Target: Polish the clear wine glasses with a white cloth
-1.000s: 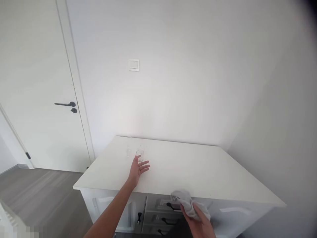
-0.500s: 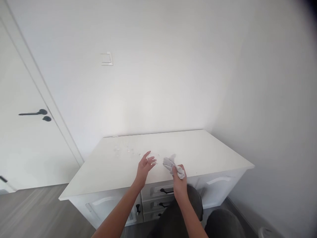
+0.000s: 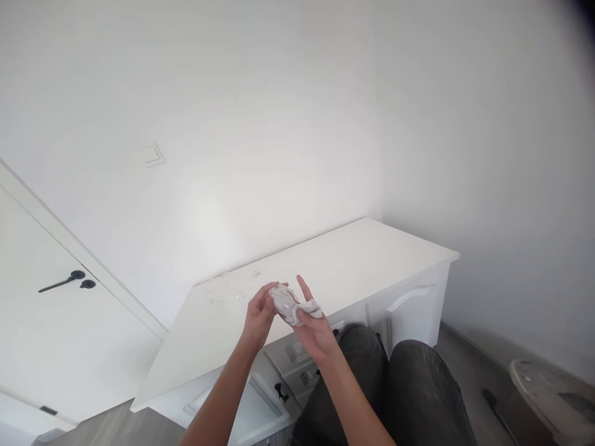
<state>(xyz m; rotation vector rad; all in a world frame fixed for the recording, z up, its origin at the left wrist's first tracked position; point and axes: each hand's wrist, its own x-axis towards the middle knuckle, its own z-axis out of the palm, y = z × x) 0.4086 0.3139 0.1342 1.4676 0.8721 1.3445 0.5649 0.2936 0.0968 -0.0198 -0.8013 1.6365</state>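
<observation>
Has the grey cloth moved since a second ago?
Yes. The crumpled grey cloth came up from the drawer fronts below the white desk's front edge and now sits above the desktop, held between the left hand and right hand.

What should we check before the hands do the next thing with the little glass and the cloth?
1. Left hand grips the small clear glass: cannot tell, the cloth hides most of it.
2. Right hand holds the crumpled grey cloth: ok, it is pressed around the glass.
3. Glass held above the white desk top, not over the floor: ok, as far as this view shows.
4. Other clear glasses on the desk stand apart from the hands: ok.
5. Glass free of chips or cracks: cannot tell, too small and covered.
</observation>
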